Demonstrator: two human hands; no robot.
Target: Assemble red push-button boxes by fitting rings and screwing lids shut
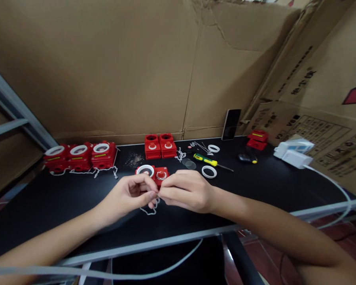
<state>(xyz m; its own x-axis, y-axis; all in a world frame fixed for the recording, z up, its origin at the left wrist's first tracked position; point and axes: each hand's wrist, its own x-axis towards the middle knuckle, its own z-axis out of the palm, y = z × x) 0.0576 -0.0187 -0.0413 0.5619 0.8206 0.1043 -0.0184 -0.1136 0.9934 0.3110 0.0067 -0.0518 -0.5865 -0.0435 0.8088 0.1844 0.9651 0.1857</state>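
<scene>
Near the middle of the black table, a red device (pixel 161 174) with a white ring (pixel 145 170) lies just beyond my hands. A thin white cord (pixel 150 213) hangs in a loop below my fingers. My left hand (pixel 133 194) has its fingers curled, with thumb and index finger pinched near the cord's upper part. Touching it from the right, my right hand (pixel 186 192) is closed with its fingertips pressed together. What the fingertips hold is too small and hidden to make out.
Red devices with white rings (pixel 78 156) stand at left, two red housings (pixel 160 146) behind. Right of centre lie a yellow-green screwdriver (pixel 206 160), a loose white ring (pixel 209 171) and clear discs. A phone (pixel 231 124) leans on cardboard; a white adapter (pixel 293 157) sits right.
</scene>
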